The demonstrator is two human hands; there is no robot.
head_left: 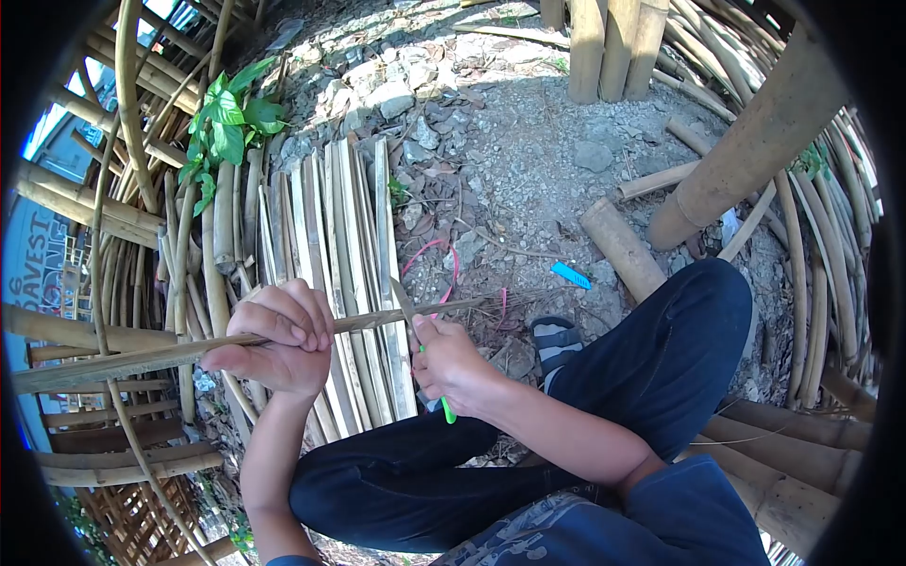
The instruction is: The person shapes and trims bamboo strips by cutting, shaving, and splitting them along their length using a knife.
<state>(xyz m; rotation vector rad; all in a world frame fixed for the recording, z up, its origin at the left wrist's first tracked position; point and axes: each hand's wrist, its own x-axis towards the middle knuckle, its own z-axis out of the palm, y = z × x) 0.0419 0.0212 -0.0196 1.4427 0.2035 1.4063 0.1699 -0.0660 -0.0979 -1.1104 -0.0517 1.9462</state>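
My left hand (285, 338) is closed around a long split bamboo strip (123, 364), which runs from the left edge across to the middle. My right hand (449, 366) grips a knife (408, 304) with a bright green handle, part of which shows below the fingers. The blade crosses the strip near its thinner right end and appears to touch it. Beneath both hands, a row of split bamboo strips (332, 217) lies side by side on the ground.
Thick bamboo poles (755, 141) rise at the right, with a cut bamboo piece (623, 247) near my knee. A blue object (571, 275) and pink string (457, 269) lie on stony ground. Stacked bamboo (94, 208) and a green plant (226, 118) are at the left.
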